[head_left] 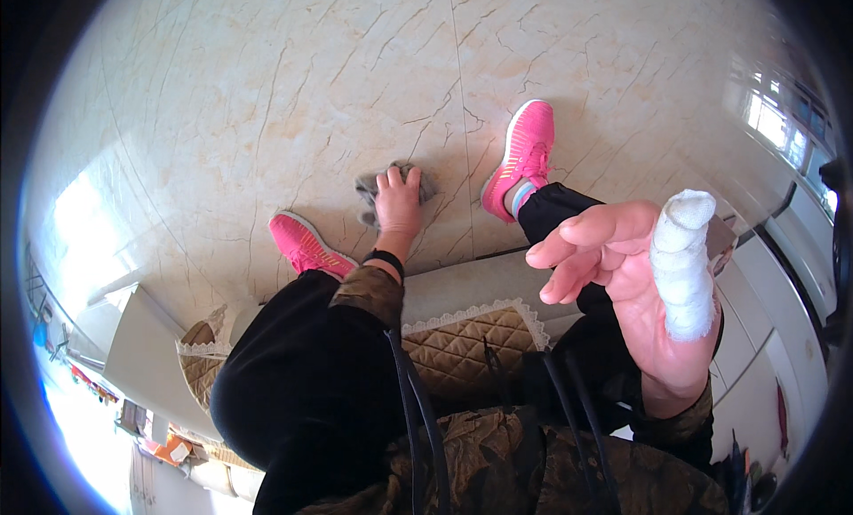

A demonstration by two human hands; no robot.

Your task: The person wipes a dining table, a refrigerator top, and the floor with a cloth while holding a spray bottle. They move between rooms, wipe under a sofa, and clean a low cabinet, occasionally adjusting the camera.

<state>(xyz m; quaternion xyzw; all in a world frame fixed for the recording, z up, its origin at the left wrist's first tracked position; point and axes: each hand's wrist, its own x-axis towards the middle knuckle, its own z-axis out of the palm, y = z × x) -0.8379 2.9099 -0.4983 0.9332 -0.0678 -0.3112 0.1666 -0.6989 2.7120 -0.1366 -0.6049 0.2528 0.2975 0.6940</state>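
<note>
My left hand (398,199) reaches down between my feet to the floor, its fingers closed over a crumpled grey cloth (366,191). The cloth lies bunched against the tiles, partly hidden under the hand. A black band (386,262) circles my left wrist. Raised at the right, well above the floor, is my right hand (635,279), palm turned up. Its fingers are loosely bent and apart, with nothing in them. A white bandage (682,257) wraps the thumb thickly.
Pink shoes (306,247) stand on either side of the cloth on the pale marbled tile floor (293,79). Below me is a seat with a brown quilted, lace-edged cover (471,346). White cabinets (777,333) line the right side; a pale sofa arm (147,355) rises at the left.
</note>
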